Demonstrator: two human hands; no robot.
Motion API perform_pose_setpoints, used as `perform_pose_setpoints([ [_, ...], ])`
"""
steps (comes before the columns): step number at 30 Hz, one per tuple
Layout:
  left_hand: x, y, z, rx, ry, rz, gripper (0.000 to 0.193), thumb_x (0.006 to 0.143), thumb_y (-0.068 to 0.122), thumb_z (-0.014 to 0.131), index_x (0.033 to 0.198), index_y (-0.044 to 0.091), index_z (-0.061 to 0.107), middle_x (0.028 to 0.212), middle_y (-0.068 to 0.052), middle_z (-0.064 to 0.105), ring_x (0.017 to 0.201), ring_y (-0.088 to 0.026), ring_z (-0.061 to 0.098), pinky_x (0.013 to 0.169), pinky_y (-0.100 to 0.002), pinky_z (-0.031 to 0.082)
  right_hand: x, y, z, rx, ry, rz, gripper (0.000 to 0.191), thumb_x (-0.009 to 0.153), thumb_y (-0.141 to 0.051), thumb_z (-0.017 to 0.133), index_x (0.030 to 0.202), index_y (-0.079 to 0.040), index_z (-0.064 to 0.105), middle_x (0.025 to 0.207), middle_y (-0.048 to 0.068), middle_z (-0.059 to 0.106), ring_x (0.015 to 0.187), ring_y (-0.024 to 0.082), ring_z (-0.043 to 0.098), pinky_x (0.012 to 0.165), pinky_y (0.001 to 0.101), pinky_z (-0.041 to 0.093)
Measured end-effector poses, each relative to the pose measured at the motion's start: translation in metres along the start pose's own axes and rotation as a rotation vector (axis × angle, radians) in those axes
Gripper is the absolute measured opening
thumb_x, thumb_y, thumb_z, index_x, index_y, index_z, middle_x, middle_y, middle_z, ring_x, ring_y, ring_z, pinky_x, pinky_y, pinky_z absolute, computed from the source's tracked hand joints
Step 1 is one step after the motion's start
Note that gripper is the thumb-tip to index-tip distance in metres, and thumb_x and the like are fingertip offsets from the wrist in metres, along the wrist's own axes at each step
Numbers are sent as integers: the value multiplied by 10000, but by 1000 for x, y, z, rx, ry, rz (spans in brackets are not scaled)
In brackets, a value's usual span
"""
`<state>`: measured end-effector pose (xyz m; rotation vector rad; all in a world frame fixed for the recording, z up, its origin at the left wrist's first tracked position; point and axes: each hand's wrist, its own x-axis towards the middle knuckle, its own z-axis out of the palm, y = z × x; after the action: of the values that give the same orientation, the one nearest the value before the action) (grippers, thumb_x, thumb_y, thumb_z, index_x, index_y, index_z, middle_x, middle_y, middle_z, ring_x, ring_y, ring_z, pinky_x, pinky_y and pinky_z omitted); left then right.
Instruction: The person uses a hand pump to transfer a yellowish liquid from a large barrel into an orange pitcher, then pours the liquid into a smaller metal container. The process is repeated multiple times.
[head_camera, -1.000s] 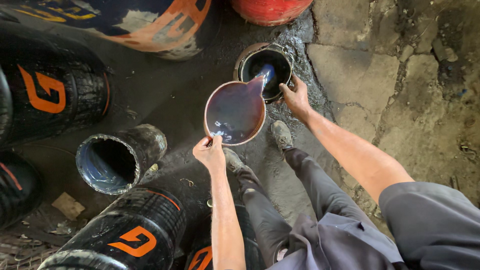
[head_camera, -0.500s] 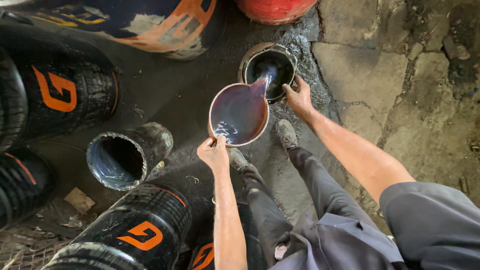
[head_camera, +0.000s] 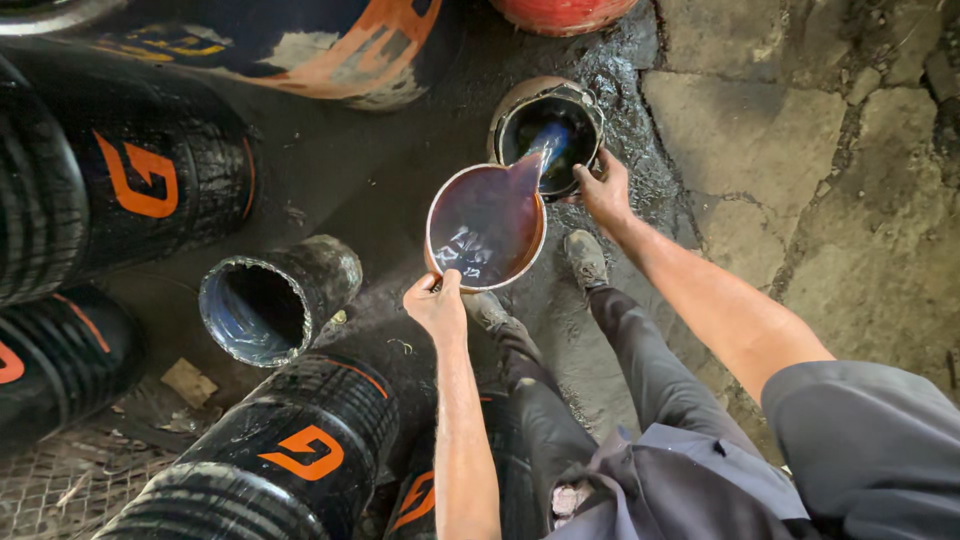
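Oil-stained concrete is spreading under everything, dark and wet around the work and cracked and dry off to the person's right. At the centre, a round pan (head_camera: 487, 226) full of dark reddish oil is tipping forward, its lip just over a small dark can (head_camera: 549, 132) standing on the floor, and a thin stream is running down into it. The left hand (head_camera: 437, 305) is pinching the pan's near rim, fingers closed on the edge. The right hand (head_camera: 604, 190) is wrapping around the can's side, gripping it steady. That pan is looking heavy with liquid and slick at the rim, so the grip belongs on the bare edge, well away from the pour. Two worn shoes (head_camera: 585, 257) are standing right beneath. Farther out, black drums (head_camera: 150, 180) with orange markings are lying on their sides, and an open-ended blue-lined drum (head_camera: 268, 300) is gaping nearby.
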<state>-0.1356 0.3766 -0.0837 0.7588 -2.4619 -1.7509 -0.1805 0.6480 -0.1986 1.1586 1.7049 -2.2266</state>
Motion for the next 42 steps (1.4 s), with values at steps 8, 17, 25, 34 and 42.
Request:
perform_pose_setpoints([
  [8, 1, 2, -1, 23, -3, 15, 268, 769, -16, 680, 594, -30, 478, 592, 103, 419, 581, -13, 368, 502, -268, 269, -2, -4, 1, -12, -14, 24, 536, 1002, -32, 583, 1508, -7, 407, 1029, 215, 739, 688, 206, 728, 541, 296, 623],
  [17, -2, 10, 1, 14, -12, -13, 273, 769, -11, 676, 597, -44, 466, 594, 100, 424, 583, -16, 369, 506, -260, 276, -3, -7, -1, 9, -10, 30, 464, 1022, -32, 611, 1464, 30, 485, 1083, 211, 719, 704, 204, 705, 531, 306, 590],
  [25, -7, 21, 5, 40, -21, -14, 250, 763, -6, 669, 604, -49, 481, 587, 93, 419, 585, -18, 367, 508, -265, 283, -1, -9, -4, 54, -2, 13, 485, 976, -24, 613, 1445, 14, 494, 1204, 114, 697, 816, 179, 742, 561, 296, 639],
  [34, -14, 20, 5, 92, -18, 8, 281, 759, 14, 688, 602, -31, 459, 588, 95, 393, 590, -20, 358, 507, -276, 293, -4, -14, -7, 30, -1, 15, 490, 982, -26, 620, 1458, -3, 504, 1225, 121, 694, 821, 180, 721, 543, 282, 605],
  [42, -17, 29, 6, 180, -11, 9, 276, 759, 48, 710, 621, -51, 492, 569, 75, 392, 581, -35, 370, 510, -293, 337, -4, -16, -6, 70, 22, 30, 460, 994, -13, 628, 1445, 9, 539, 1115, 156, 720, 757, 178, 711, 536, 293, 601],
])
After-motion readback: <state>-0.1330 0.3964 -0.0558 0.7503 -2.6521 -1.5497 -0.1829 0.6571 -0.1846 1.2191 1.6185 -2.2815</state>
